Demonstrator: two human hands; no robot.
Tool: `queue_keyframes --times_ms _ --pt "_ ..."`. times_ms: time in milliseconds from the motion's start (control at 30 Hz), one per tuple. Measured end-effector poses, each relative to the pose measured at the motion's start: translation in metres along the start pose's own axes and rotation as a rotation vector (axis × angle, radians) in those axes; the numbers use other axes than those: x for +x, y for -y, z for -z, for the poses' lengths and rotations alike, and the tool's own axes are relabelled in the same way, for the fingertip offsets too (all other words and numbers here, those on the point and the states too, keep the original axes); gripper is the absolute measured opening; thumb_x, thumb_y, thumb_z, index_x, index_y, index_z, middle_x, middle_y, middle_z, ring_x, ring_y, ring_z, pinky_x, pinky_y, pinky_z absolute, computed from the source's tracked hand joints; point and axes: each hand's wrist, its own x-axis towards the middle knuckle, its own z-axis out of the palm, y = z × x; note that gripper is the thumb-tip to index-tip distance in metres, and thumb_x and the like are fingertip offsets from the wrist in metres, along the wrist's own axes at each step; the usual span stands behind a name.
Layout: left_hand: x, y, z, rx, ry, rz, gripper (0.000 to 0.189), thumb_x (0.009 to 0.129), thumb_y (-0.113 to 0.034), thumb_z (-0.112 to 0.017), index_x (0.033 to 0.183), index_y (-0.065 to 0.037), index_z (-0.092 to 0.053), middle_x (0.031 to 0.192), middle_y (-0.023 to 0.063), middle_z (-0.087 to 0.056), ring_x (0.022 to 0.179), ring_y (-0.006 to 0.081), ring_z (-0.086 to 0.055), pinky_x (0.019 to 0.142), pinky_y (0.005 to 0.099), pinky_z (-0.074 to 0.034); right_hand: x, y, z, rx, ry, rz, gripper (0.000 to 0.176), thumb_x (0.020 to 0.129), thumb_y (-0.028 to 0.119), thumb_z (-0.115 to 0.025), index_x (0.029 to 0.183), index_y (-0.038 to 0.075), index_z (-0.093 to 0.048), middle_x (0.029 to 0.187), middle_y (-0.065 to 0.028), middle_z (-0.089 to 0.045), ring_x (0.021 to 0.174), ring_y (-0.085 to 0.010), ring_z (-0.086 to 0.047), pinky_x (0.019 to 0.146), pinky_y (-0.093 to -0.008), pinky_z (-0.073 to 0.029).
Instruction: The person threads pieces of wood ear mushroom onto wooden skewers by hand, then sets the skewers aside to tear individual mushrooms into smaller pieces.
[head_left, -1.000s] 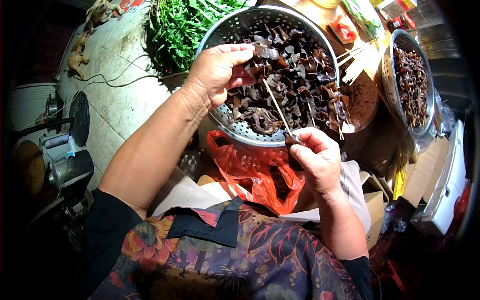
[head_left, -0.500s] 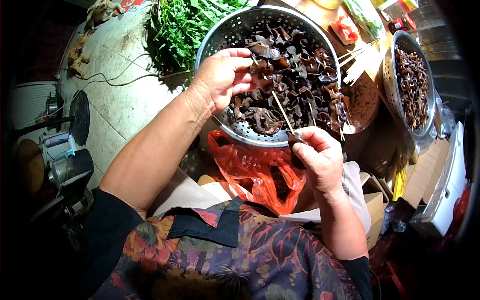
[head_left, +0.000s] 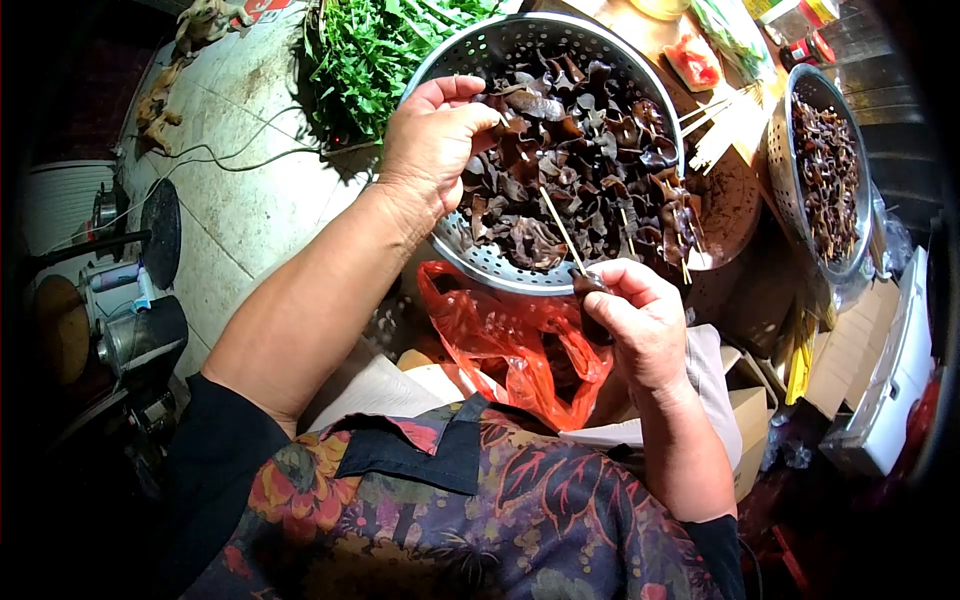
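Observation:
A metal colander (head_left: 463,243) holds many dark, curled wood ear pieces (head_left: 585,150). Over its left side is my left hand (head_left: 437,140), fingers curled at the edge of the pieces; whatever lies between the fingertips is too hidden to name. My right hand (head_left: 640,318), below the near rim, grips a thin wooden skewer (head_left: 562,228) that points up and left over the colander. A dark piece (head_left: 592,308) sits on the skewer's lower end against my fingers. Several loaded skewers (head_left: 680,225) lie at the colander's right side.
Below the colander hangs a red plastic bag (head_left: 520,345). Leafy greens (head_left: 370,65) lie at upper left. Bare skewers (head_left: 730,125) and a second colander (head_left: 787,165) with loaded skewers are at right. A cardboard box (head_left: 850,350) stands lower right; a cable (head_left: 250,165) crosses the floor.
My left hand has shifted slightly left and up, its fingers now more curled. My right hand and the skewer have hardly moved.

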Motion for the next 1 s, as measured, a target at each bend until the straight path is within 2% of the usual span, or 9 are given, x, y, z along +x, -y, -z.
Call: queue_keyframes --times_ms 100,233,300,400,467,600,767,867,1000 --pt "0.002 0.004 0.002 0.242 0.015 -0.291 0.023 0.072 0.004 -0.063 0.094 -0.002 -0.059 0.083 0.0033 -0.062 0.074 0.0096 -0.058 0.067 0.0218 -0.049 -0.001 0.002 0.003 0.033 0.033 -0.034 0.012 0.080 -0.002 -0.058 0.091 -0.001 -0.062 0.083 -0.0001 -0.060 0.069 -0.0037 -0.052 0.061 -0.0179 -0.042" --pt "0.001 0.006 0.000 0.311 0.003 -0.406 0.021 0.073 0.004 -0.061 0.092 -0.002 -0.060 0.082 0.0026 -0.063 0.074 0.0084 -0.058 0.068 0.0213 -0.049 -0.002 0.003 0.002 0.032 0.027 -0.051 0.011 0.079 -0.001 -0.059 0.090 -0.001 -0.062 0.083 -0.0004 -0.061 0.070 -0.0039 -0.053 0.061 -0.0178 -0.042" --pt "0.001 0.007 -0.001 0.483 0.029 -0.597 0.019 0.074 0.003 -0.060 0.091 -0.003 -0.061 0.081 0.0018 -0.063 0.074 0.0076 -0.059 0.069 0.0211 -0.049 -0.002 0.001 0.001 0.001 -0.001 -0.008 0.012 0.079 -0.001 -0.059 0.090 -0.001 -0.062 0.082 -0.0003 -0.061 0.070 -0.0042 -0.053 0.062 -0.0182 -0.043" --pt "-0.004 0.007 0.001 0.591 0.152 -0.553 0.018 0.079 0.006 -0.058 0.094 -0.002 -0.060 0.093 0.0023 -0.063 0.084 0.0076 -0.059 0.078 0.0216 -0.048 -0.003 0.004 0.006 0.040 0.027 -0.085 0.012 0.079 -0.001 -0.059 0.090 -0.001 -0.062 0.083 -0.0003 -0.061 0.071 -0.0046 -0.053 0.063 -0.0187 -0.043" --pt "-0.004 0.010 0.001 0.578 0.174 -0.553 0.015 0.079 0.004 -0.059 0.093 -0.003 -0.061 0.091 0.0015 -0.063 0.083 0.0075 -0.059 0.077 0.0221 -0.049 -0.003 0.004 0.006 0.028 0.018 -0.075 0.012 0.079 -0.001 -0.059 0.091 -0.001 -0.062 0.082 -0.0002 -0.061 0.070 -0.0047 -0.053 0.063 -0.0189 -0.043" --pt "-0.001 0.005 -0.002 0.365 0.051 -0.311 0.009 0.079 -0.007 -0.065 0.088 -0.005 -0.064 0.080 0.0012 -0.065 0.073 0.0068 -0.059 0.068 0.0220 -0.049 -0.001 0.001 0.008 -0.011 0.017 -0.026 0.012 0.079 0.000 -0.059 0.090 -0.001 -0.062 0.081 0.0002 -0.060 0.069 -0.0044 -0.053 0.062 -0.0188 -0.043" --pt "0.006 -0.005 0.007 0.036 0.166 0.220 0.014 0.084 -0.012 -0.063 0.098 -0.008 -0.063 0.086 0.0025 -0.065 0.077 0.0114 -0.062 0.073 0.0319 -0.053 -0.002 0.006 0.009 -0.012 0.034 -0.068 0.012 0.078 0.000 -0.059 0.090 -0.001 -0.062 0.080 0.0008 -0.060 0.069 -0.0042 -0.052 0.063 -0.0187 -0.043" --pt "0.008 -0.011 0.011 0.051 0.206 0.372 0.017 0.084 -0.014 -0.063 0.100 -0.009 -0.062 0.087 0.0032 -0.066 0.078 0.0125 -0.063 0.075 0.0356 -0.054 -0.002 0.005 0.010 -0.027 0.042 -0.070 0.012 0.078 -0.001 -0.058 0.090 -0.001 -0.062 0.080 0.0009 -0.060 0.069 -0.0042 -0.052 0.062 -0.0186 -0.042" --pt "0.007 -0.013 0.014 0.128 0.237 0.388 0.018 0.086 -0.017 -0.062 0.102 -0.008 -0.062 0.088 0.0035 -0.066 0.078 0.0129 -0.063 0.077 0.0364 -0.054 -0.003 0.003 0.009 -0.023 0.033 -0.055 0.012 0.078 -0.001 -0.059 0.090 -0.002 -0.062 0.079 0.0009 -0.059 0.068 -0.0043 -0.052 0.061 -0.0184 -0.042"
